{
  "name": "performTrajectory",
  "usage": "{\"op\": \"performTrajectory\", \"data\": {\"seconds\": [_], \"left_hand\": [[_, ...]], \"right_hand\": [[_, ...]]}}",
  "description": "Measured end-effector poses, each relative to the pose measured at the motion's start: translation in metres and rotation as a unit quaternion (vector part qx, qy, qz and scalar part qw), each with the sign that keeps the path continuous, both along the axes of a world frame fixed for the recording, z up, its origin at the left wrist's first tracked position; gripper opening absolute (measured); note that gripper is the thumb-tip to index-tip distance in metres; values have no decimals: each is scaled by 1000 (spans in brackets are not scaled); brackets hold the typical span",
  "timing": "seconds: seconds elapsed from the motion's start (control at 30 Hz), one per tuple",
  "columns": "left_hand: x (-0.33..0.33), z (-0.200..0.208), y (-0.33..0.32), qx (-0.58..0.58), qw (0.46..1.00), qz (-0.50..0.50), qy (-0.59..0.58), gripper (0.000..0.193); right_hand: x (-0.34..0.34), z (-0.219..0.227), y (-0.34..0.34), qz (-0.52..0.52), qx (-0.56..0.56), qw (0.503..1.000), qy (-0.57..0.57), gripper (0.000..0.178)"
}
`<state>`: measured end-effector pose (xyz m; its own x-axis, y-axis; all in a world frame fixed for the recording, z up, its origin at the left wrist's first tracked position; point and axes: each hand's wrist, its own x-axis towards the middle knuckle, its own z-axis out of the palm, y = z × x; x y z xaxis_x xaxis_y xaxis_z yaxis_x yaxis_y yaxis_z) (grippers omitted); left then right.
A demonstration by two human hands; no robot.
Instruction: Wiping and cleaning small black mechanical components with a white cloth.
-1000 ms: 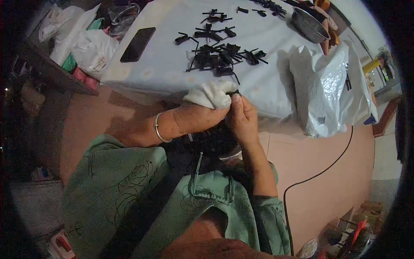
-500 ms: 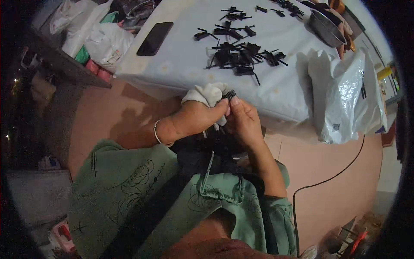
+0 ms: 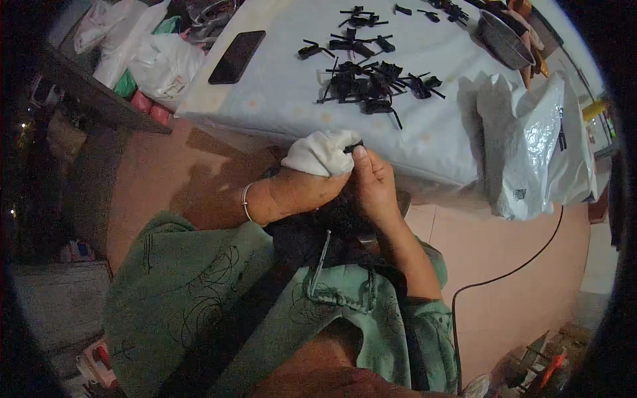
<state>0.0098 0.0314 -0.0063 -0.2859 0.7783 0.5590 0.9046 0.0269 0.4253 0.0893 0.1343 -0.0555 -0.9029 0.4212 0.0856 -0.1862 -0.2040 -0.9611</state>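
My left hand (image 3: 292,194), with a bracelet at the wrist, is closed on a bunched white cloth (image 3: 318,152) that covers its fingers. From the cloth's right edge pokes a small black piece (image 3: 354,146), mostly hidden. My right hand (image 3: 377,190) pinches this piece between thumb and fingers, right beside the left. Both hands are over my lap, just off the near edge of the table (image 3: 265,113). Farther up on the tabletop lies a loose heap of small black pieces (image 3: 377,83) with thin strips or legs sticking out.
A dark phone (image 3: 237,58) lies at the table's left. On the right are a metal bowl (image 3: 504,43) and a standing white plastic bag (image 3: 531,166). White bags (image 3: 166,66) fill the far left. A black cable (image 3: 491,284) runs down over the floor.
The left hand has turned and the cloth now covers more of its fingers and of the black piece. The right hand has stayed nearly in place, still pinching.
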Motion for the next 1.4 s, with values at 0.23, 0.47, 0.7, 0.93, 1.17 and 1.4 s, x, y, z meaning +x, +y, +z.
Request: {"op": "performTrajectory", "data": {"seconds": [0.23, 0.47, 0.7, 0.93, 1.17, 1.4], "left_hand": [[-11, -5, 6, 0, 963, 8, -269, 25], [-15, -10, 2, 80, 803, -52, -588, 32], [-16, -11, 1, -49, 912, -33, -405, 34], [-15, -5, 4, 24, 837, -71, -542, 35], [-2, -5, 5, -45, 936, -60, -343, 31], [-5, -6, 9, -70, 909, -21, -411, 18]], "right_hand": [[10, 11, 28, -39, 252, 967, 25, 19], [21, 21, 38, -14, 291, 956, -35, 19], [21, 24, 38, -22, 313, 949, 12, 13], [20, 13, 51, -6, 378, 922, 80, 12], [13, 11, 37, -23, 242, 970, 13, 14], [15, 14, 36, 19, 273, 962, -23, 23]]}}
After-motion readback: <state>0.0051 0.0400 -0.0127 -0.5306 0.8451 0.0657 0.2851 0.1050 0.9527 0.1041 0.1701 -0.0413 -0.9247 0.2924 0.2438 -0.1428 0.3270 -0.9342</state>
